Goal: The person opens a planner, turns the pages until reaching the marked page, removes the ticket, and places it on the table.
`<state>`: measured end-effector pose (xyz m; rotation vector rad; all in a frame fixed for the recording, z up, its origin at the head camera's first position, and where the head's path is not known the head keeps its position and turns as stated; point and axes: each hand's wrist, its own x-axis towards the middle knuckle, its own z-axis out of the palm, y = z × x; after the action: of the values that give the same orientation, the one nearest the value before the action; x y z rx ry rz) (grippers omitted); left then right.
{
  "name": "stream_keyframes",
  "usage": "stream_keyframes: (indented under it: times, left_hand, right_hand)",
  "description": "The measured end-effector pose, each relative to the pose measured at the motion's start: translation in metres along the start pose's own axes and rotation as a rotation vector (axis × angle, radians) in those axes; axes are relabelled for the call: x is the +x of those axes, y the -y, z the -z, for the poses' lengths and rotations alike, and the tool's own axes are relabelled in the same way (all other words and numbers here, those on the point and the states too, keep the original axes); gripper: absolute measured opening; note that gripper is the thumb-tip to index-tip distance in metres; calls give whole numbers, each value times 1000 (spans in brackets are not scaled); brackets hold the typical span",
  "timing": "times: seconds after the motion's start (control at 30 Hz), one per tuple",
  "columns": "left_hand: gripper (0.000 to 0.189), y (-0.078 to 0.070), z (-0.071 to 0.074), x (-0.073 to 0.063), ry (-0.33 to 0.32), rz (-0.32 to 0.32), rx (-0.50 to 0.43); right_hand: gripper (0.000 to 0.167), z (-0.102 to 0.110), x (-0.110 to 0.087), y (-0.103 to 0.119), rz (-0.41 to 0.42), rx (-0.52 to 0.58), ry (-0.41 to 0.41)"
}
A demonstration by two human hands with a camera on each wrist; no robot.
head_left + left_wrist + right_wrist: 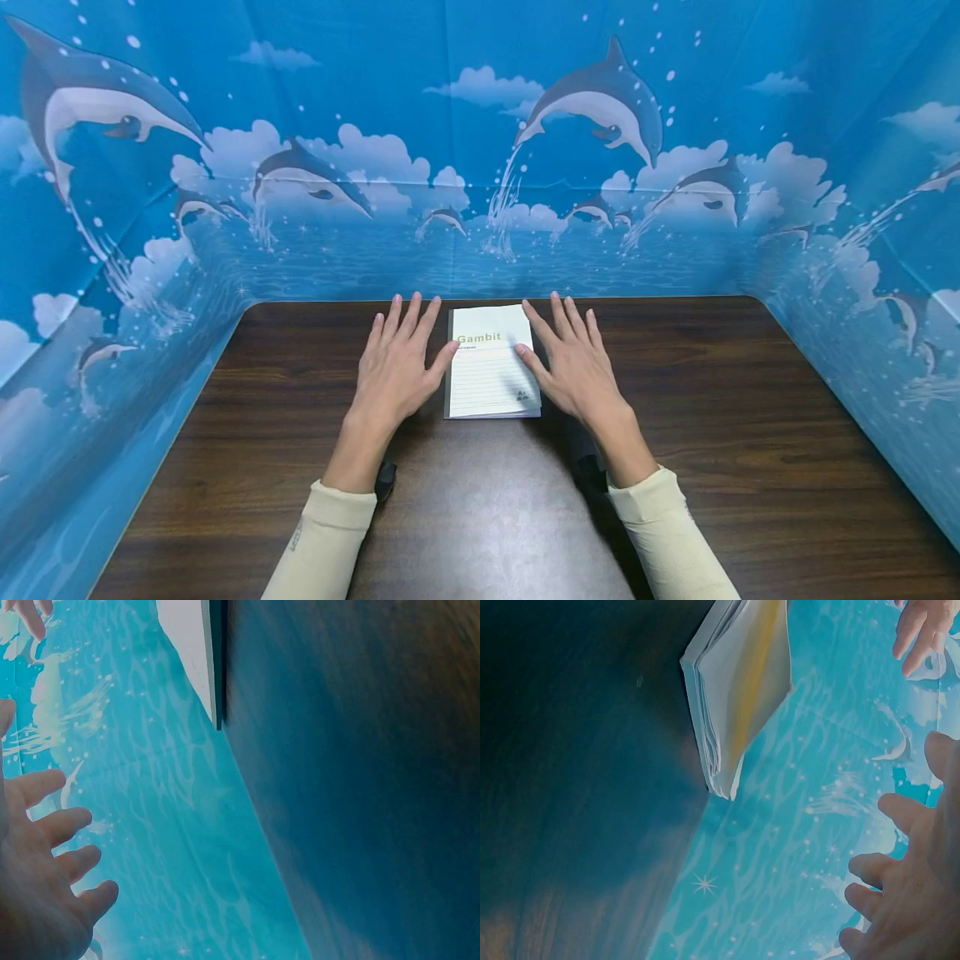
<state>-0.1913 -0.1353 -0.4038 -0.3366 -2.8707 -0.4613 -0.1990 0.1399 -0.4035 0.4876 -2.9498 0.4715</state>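
A closed notebook point(491, 379) with a pale lined cover and the word "Gambit" lies on the dark wooden table, near its far edge. On its left side is my left hand point(397, 371), palm down with fingers spread, the thumb tip overlapping the cover's left edge in the head view. My right hand point(573, 367) mirrors it on the right, its thumb and index finger overlapping the cover's right edge. Both wrist views show the hands raised above the table, apart from the notebook point(742, 690), whose slightly fanned page edges face the right wrist camera. Neither hand holds anything.
The brown table point(712, 417) has rounded far corners. A blue curtain point(420, 100) printed with dolphins, clouds and water surrounds its back and sides, close along the far edge. Cream sleeves point(330, 533) cover both forearms.
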Motion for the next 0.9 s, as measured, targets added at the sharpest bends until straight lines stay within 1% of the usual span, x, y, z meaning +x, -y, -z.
stream_keyframes:
  times: [0.2, 0.4, 0.57, 0.8, 0.9]
  left_hand:
    - [78, 1, 1, 0, -5, 7, -7]
    - [79, 2, 2, 0, -11, 11, -3]
    - [79, 1, 2, 1, -6, 13, -2]
    - [77, 1, 1, 0, 5, 22, -9]
    - [73, 1, 1, -1, 0, 29, -12]
  right_hand:
    - [70, 0, 1, 1, 3, -3, -1]
    - [72, 3, -1, 2, -18, 3, 13]
    - [71, 4, -1, 0, -21, 8, 3]
    - [70, 3, -2, 0, -24, 30, 3]
    - [71, 3, -2, 0, -28, 39, 2]
